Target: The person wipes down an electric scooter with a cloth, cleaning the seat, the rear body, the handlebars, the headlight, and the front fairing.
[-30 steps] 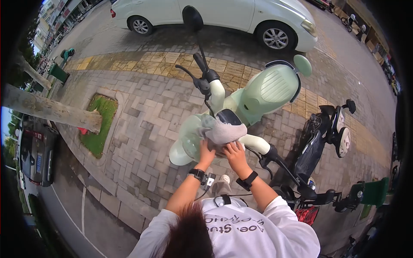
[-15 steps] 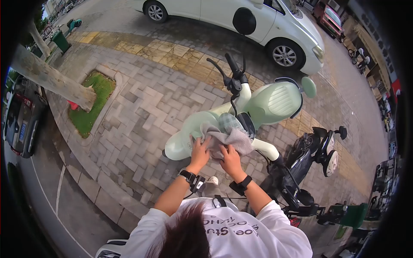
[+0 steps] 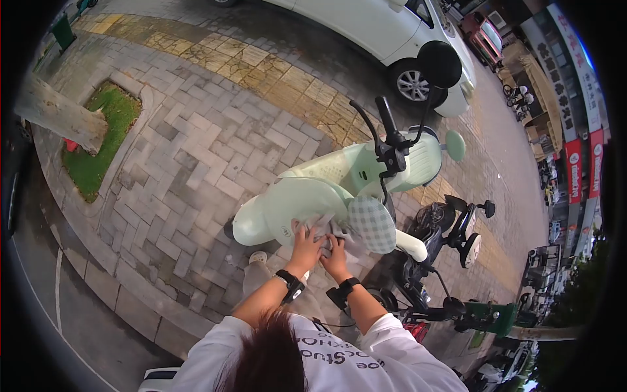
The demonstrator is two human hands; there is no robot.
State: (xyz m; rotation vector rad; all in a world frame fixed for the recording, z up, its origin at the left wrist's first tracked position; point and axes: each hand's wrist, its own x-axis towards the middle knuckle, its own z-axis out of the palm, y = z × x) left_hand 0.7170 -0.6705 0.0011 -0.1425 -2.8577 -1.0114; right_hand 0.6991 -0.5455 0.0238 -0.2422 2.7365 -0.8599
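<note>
A pale green scooter [image 3: 271,208] stands before me with its handlebar turned at an angle. Bunched against its front body is a grey cloth [image 3: 334,227], partly hidden under my fingers. My left hand [image 3: 305,249] presses the cloth to the green panel, its fingers bent and a little apart. Close beside it, my right hand [image 3: 335,259] grips the lower part of the same cloth with curled fingers. Just right of the cloth is a rounded checked panel [image 3: 371,225] in grey and white. Both wrists wear black bands.
Beyond the scooter stands a white car [image 3: 366,32]. A black motorbike [image 3: 418,255] is close on my right. To the left, a tree trunk [image 3: 62,114] rises from a grass patch [image 3: 98,171]. Grey paving bricks [image 3: 189,163] lie underfoot.
My view has shifted and turned, and the handlebar has swung relative to the body. The cloth has come down off the checked panel, gathered more tightly under both hands.
</note>
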